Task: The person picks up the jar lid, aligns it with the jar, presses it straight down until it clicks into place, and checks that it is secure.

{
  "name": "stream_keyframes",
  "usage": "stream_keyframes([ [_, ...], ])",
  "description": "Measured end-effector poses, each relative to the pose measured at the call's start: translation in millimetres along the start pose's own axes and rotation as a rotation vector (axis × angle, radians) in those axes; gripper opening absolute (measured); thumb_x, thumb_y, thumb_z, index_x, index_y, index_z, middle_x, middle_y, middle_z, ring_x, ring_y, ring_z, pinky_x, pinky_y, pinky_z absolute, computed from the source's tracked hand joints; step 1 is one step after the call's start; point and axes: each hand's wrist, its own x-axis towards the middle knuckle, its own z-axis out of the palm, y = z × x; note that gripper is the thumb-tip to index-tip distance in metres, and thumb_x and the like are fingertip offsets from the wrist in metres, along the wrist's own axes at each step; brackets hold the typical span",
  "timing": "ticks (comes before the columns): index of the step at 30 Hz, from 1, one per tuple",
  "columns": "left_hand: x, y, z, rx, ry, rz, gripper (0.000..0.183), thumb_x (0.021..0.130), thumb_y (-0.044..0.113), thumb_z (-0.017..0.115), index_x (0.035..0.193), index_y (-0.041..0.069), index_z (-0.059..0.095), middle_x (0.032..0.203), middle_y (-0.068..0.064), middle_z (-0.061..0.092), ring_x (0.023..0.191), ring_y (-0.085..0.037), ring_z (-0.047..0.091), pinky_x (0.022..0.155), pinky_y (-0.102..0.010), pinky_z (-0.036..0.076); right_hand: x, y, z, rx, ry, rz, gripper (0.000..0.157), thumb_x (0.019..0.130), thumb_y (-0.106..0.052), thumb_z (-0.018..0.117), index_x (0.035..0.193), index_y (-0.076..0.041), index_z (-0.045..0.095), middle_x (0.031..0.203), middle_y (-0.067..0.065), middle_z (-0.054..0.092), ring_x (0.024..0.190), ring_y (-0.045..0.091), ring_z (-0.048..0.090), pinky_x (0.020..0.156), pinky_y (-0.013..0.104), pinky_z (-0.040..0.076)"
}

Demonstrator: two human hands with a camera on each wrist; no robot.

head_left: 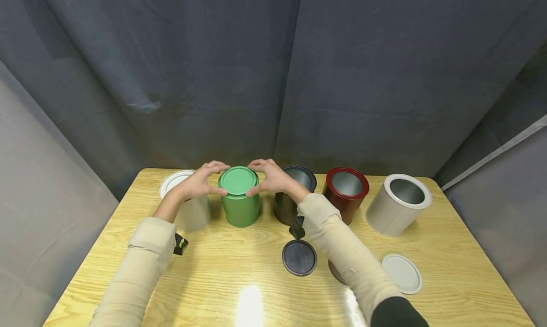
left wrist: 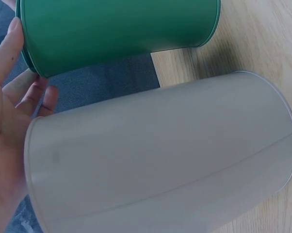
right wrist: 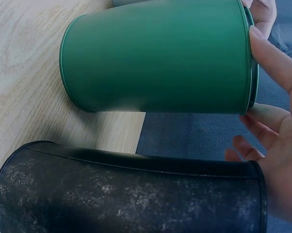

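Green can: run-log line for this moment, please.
left hand: grips green lid edge | right hand: grips opposite edge | green can: upright | black lid: flat on table

No lettering, brand, number or sign can be read on the green can [head_left: 241, 212], the green lid [head_left: 238, 180], the other cans [head_left: 386, 214], the loose lids [head_left: 299, 257] or the counter [head_left: 213, 284]. The black device [head_left: 179, 245] at the left wrist bears a small yellow-green mark [head_left: 182, 244], too small to tell whether it holds writing.
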Motion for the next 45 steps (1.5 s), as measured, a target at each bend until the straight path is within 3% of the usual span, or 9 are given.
stream_keyframes([
  [9,0.3,0.1,0.1,-0.023,-0.003,-0.007,0.067,0.073,0.014,0.077,0.129,-0.003,0.046,0.131,-0.02,0.04,0.122,-0.038,0.031,0.098,-0.055,0.025,-1.1,-1.0,-1.2,0.007,-0.027,0.015,0.08,0.07,-0.035,0.078,0.135,-0.005,0.043,0.139,0.009,0.037,0.123,0.028,0.029,0.099,0.044,0.03],
  [18,0.2,4.2,0.1,0.052,0.046,0.0,0.062,0.073,0.02,0.077,0.125,-0.003,0.051,0.127,-0.02,0.044,0.117,-0.037,0.036,0.096,-0.053,0.03,-0.6,-0.5,-0.5,0.013,0.013,-0.014,0.07,0.074,-0.035,0.075,0.132,-0.006,0.049,0.136,0.01,0.04,0.121,0.028,0.031,0.097,0.043,0.031],
  [23,1.2,5.2,0.6,0.094,0.039,-0.009,0.063,0.073,0.022,0.077,0.124,-0.004,0.052,0.126,-0.019,0.044,0.116,-0.035,0.036,0.095,-0.052,0.031,-0.5,-1.1,0.8,0.0,0.029,-0.014,0.067,0.074,-0.033,0.075,0.13,-0.007,0.051,0.135,0.012,0.041,0.119,0.028,0.032,0.097,0.042,0.031],
  [45,2.3,3.9,1.1,0.109,0.024,-0.034,0.061,0.072,0.021,0.078,0.123,-0.003,0.054,0.121,-0.015,0.046,0.113,-0.033,0.038,0.095,-0.051,0.031,2.8,-4.3,3.4,0.023,-0.02,0.078,0.068,0.074,-0.035,0.075,0.132,-0.011,0.049,0.131,0.014,0.041,0.118,0.028,0.031,0.095,0.044,0.034],
])
